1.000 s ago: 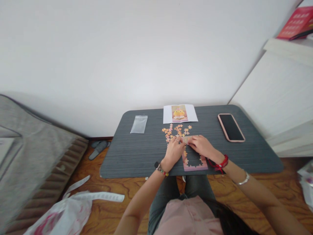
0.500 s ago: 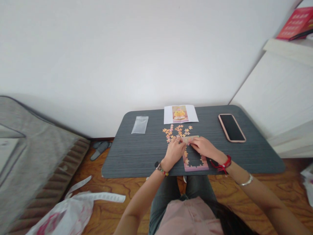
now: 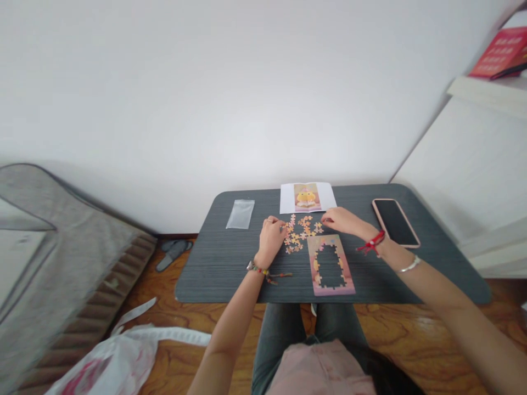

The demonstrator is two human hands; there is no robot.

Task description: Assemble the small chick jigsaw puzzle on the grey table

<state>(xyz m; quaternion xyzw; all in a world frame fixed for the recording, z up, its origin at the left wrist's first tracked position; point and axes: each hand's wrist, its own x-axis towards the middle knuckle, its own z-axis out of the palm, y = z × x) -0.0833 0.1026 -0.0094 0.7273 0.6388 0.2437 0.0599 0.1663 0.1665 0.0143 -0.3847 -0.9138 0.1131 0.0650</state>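
Puzzle board point(image 3: 335, 291): lies flat on the dark table point(image 3: 222, 274), close to the person's edge. It is the middle of the clock, and twelve points to the white wall point(image 3: 247, 109). The border is there, with bumpy inside edges, and dark table shows through the big gap.

Loose pieces point(image 3: 295, 239): a little yellow, orange and pink heap, between ten and eleven, near the board's top left corner.

Left hand point(image 3: 272, 238): at ten o'clock, fingers bent, with the tips at the left side of the heap. I can't tell if it is pinching a piece.

Right hand point(image 3: 341, 220): between twelve and one, above the board's top edge. The fingertips are bunched close by the heap's right side. I can't tell if a piece is in them.

Picture sheet point(image 3: 306, 197): between eleven and twelve, behind the heap, white with a yellow figure on it.

Clear bag point(image 3: 241, 214): at ten o'clock, farther out than the left hand, lying flat.

Phone point(image 3: 396, 222): at two o'clock, dark screen up, pink rim.

Bracelets: a beaded band point(image 3: 261, 270) on the left wrist, and a red string point(image 3: 374, 241) and silver bangle point(image 3: 410, 264) on the right arm.

Slippers point(image 3: 173, 253): on the floor at nine o'clock, well away.
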